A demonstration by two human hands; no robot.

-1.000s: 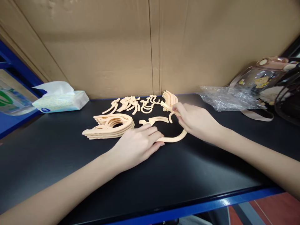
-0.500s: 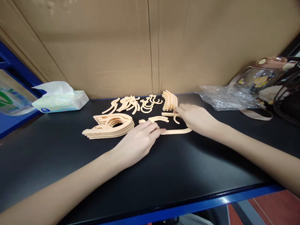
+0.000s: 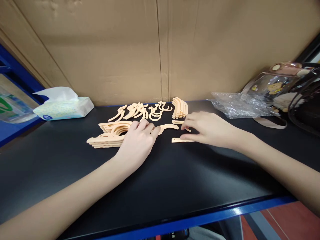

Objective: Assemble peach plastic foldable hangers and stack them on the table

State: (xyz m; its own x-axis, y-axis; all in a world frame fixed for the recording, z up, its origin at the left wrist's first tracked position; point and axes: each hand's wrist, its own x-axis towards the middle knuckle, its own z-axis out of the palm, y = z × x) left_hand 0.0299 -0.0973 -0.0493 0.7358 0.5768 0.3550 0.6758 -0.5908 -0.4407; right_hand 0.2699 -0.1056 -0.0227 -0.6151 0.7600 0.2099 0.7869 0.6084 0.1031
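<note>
The left hand (image 3: pixel 138 140) lies palm down, fingers loosely bent, on the edge of the stack of hanger parts (image 3: pixel 110 135) and grips nothing. The right hand (image 3: pixel 207 128) is also open and flat, its fingertips pressing on a curved hanger arm (image 3: pixel 180 140) that lies on the black table (image 3: pixel 175 186), just in front of the small pile of arms (image 3: pixel 180 107).

I think the arm can slide away under the fingers, because it is thin and the table is smooth. The left hand can also push the stack crooked, and the hooks (image 3: pixel 150 111) behind it are near enough to get mixed.

Compared with one second ago, the right hand no longer holds the arm lifted; it is now lying flat. The left hand has moved from the arm to the stack.
</note>
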